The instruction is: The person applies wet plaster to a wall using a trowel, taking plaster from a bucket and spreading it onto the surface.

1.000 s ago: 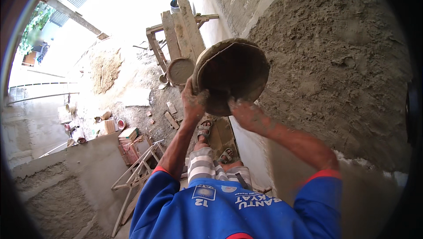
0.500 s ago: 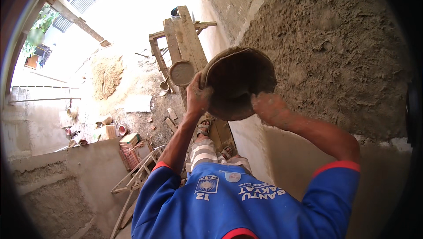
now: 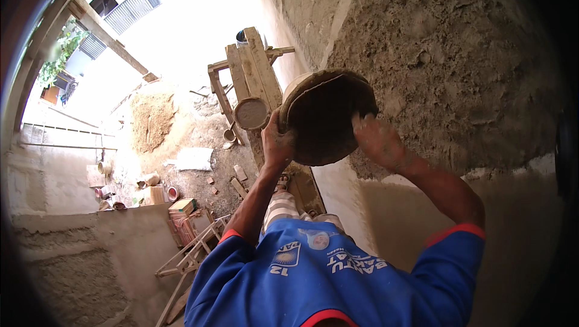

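A bucket crusted with grey mortar (image 3: pixel 322 80) is held up in front of me, tilted so its dark mouth faces me. My left hand (image 3: pixel 278 146) grips its rim on the left side. At the right edge of the mouth is my right hand (image 3: pixel 380 141), smeared with mortar, its fingers curled at the opening. Whatever those fingers hold is lost in the dark of the bucket. Behind the bucket to the left, a round pan of grey mortar (image 3: pixel 251 113) rests on the wooden planks (image 3: pixel 256 71).
Rough, freshly plastered wall (image 3: pixel 446 74) rises close on my right. I stand on a narrow raised plank (image 3: pixel 307 191). Down on the left lie a sand heap (image 3: pixel 152 122), a white sack (image 3: pixel 194 159), stacked tiles (image 3: pixel 183 221) and a wooden frame (image 3: pixel 190 248). A small pot (image 3: pixel 229 135) hangs beside the trestle.
My right hand has shifted slightly right and up along the bucket's mouth. The bucket has tilted a little, still in my left hand. My view has shifted somewhat.
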A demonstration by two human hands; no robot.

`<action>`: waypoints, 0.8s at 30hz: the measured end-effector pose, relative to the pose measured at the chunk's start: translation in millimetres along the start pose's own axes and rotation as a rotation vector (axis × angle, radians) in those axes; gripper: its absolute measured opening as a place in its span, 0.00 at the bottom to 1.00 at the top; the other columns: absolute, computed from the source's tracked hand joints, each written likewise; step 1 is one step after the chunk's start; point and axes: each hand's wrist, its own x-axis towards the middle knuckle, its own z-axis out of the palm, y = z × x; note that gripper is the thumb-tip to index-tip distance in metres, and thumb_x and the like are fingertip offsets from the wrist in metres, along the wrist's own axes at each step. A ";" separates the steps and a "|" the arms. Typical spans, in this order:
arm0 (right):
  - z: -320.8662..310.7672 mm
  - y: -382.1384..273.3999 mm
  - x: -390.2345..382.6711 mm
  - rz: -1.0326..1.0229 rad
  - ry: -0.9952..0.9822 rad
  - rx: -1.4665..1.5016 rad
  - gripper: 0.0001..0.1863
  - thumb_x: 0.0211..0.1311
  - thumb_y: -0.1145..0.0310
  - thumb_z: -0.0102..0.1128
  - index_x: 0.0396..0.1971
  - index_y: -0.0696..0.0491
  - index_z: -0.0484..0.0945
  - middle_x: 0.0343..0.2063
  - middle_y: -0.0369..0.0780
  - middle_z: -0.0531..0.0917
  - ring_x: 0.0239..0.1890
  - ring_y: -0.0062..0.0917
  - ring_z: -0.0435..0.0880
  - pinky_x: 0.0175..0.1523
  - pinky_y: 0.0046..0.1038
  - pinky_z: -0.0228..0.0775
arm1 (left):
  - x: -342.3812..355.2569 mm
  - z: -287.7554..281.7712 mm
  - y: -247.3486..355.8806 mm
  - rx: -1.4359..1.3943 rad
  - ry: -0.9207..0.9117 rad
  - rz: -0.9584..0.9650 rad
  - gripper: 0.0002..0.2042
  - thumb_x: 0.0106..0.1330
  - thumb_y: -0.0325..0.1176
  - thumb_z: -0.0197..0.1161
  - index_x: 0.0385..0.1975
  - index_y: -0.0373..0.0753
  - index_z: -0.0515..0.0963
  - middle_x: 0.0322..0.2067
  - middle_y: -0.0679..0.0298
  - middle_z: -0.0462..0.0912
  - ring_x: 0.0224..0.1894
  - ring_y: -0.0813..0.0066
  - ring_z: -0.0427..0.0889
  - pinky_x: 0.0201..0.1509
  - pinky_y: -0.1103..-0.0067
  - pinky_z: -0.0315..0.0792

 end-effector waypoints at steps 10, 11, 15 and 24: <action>-54.9 -7.5 -12.5 -0.068 -0.116 -0.009 0.14 0.55 0.70 0.57 0.41 0.58 0.76 0.21 0.41 0.78 0.27 0.25 0.81 0.25 0.23 0.71 | -26.8 16.8 7.6 0.060 0.107 -0.037 0.16 0.58 0.25 0.58 0.48 0.35 0.76 0.32 0.56 0.85 0.36 0.78 0.82 0.43 0.76 0.75; -36.0 0.0 -15.4 -0.072 -0.074 -0.086 0.14 0.55 0.69 0.57 0.42 0.57 0.77 0.23 0.42 0.78 0.29 0.26 0.80 0.28 0.25 0.72 | -29.1 24.6 9.9 0.054 0.101 -0.016 0.17 0.58 0.26 0.59 0.49 0.36 0.76 0.33 0.54 0.85 0.36 0.74 0.84 0.43 0.74 0.76; -57.0 -14.2 15.4 0.305 -0.243 -0.354 0.15 0.55 0.66 0.61 0.42 0.54 0.79 0.30 0.41 0.80 0.42 0.31 0.79 0.43 0.36 0.73 | -29.0 21.8 22.9 0.065 0.068 -0.007 0.20 0.55 0.26 0.59 0.51 0.36 0.76 0.36 0.54 0.86 0.39 0.70 0.85 0.45 0.73 0.76; -3.3 7.1 -4.0 0.057 -0.110 0.349 0.09 0.52 0.70 0.59 0.34 0.54 0.78 0.31 0.50 0.81 0.37 0.40 0.84 0.41 0.40 0.78 | -14.3 16.4 42.7 -0.023 0.085 0.104 0.18 0.59 0.21 0.58 0.51 0.32 0.76 0.42 0.59 0.85 0.45 0.75 0.82 0.52 0.78 0.75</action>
